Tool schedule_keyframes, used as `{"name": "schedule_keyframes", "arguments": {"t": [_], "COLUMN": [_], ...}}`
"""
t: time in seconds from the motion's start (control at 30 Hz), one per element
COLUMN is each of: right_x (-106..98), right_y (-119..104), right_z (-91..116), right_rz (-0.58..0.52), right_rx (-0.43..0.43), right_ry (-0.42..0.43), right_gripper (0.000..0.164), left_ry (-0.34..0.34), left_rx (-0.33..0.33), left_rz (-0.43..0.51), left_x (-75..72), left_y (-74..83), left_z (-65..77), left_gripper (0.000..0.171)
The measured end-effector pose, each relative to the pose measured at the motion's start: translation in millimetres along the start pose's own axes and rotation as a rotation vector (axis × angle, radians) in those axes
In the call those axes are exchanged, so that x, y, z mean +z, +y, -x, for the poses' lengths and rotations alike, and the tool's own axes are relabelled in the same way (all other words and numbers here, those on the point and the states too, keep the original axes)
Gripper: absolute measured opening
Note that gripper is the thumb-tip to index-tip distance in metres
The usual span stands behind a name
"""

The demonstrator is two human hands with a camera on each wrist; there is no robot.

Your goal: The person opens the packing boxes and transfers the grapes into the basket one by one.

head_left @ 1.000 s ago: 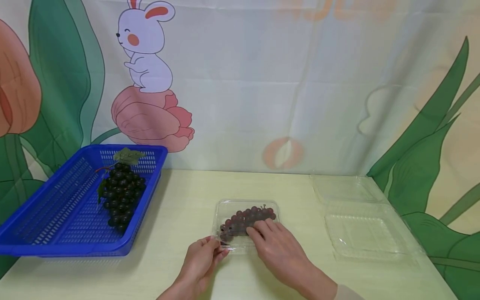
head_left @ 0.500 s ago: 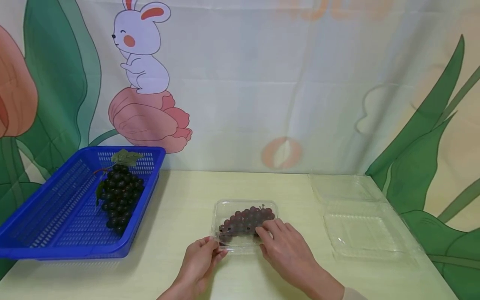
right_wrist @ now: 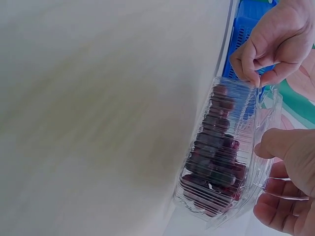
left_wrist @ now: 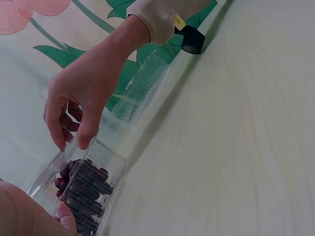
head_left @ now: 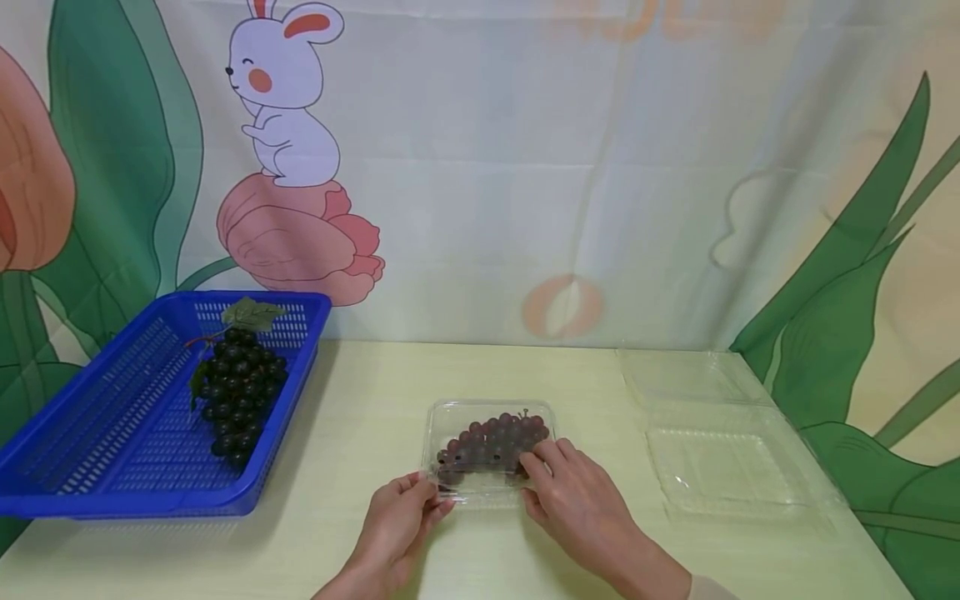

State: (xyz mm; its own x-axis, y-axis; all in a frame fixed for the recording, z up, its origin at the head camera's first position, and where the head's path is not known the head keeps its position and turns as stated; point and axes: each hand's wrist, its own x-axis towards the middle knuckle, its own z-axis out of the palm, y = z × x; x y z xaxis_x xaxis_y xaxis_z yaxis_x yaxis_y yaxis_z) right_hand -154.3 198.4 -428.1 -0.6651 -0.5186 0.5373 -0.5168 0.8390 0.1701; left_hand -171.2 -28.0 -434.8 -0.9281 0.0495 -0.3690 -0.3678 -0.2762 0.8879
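Note:
A clear plastic clamshell box (head_left: 491,485) stands on the table in front of me, its lid over a bunch of dark red grapes (head_left: 491,435). My left hand (head_left: 397,521) pinches the box's front left corner between thumb and fingers, seen close in the right wrist view, where the hand (right_wrist: 273,42) is at the top. Over at the front right corner, my right hand (head_left: 581,504) holds the rim, thumb on one side and bent fingers on the other. The left wrist view has this hand (left_wrist: 86,93) coming down on the rim from above.
To the left, a blue plastic basket (head_left: 112,504) holds a bunch of black grapes (head_left: 243,392) with green leaves. Another clear clamshell box (head_left: 723,433) lies unfolded at the right side of the table (head_left: 360,400). A printed cloth (head_left: 480,208) hangs behind.
My right hand has slid a little rightward along the front of the box toward its corner. The left hand keeps its place at the left corner.

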Motion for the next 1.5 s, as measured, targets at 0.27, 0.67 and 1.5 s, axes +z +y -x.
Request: {"name": "schedule_keyframes", "arguments": {"t": [0.27,0.67,1.5], "right_x": [1.3,0.5,-0.9], "right_y": [-0.3,-1.8,-3.1], "right_z": [-0.4,-0.4,-1.8], "right_rz": [0.019,0.016,-0.002], "right_rx": [-0.010,0.008,0.024], "right_ry": [0.015,-0.007,-0.016], "right_gripper": [0.028,0.024,0.020], "left_ry": [0.003,0.008,0.007], "left_rx": [0.005,-0.003,0.000], "left_rz": [-0.006,-0.026,-0.028], "left_x": [0.5,0.4,-0.2], "left_y": [0.0,0.5,2.1], "left_z": [-0.7,-1.2,0.2], "left_gripper": [0.029,0.026,0.029]}}
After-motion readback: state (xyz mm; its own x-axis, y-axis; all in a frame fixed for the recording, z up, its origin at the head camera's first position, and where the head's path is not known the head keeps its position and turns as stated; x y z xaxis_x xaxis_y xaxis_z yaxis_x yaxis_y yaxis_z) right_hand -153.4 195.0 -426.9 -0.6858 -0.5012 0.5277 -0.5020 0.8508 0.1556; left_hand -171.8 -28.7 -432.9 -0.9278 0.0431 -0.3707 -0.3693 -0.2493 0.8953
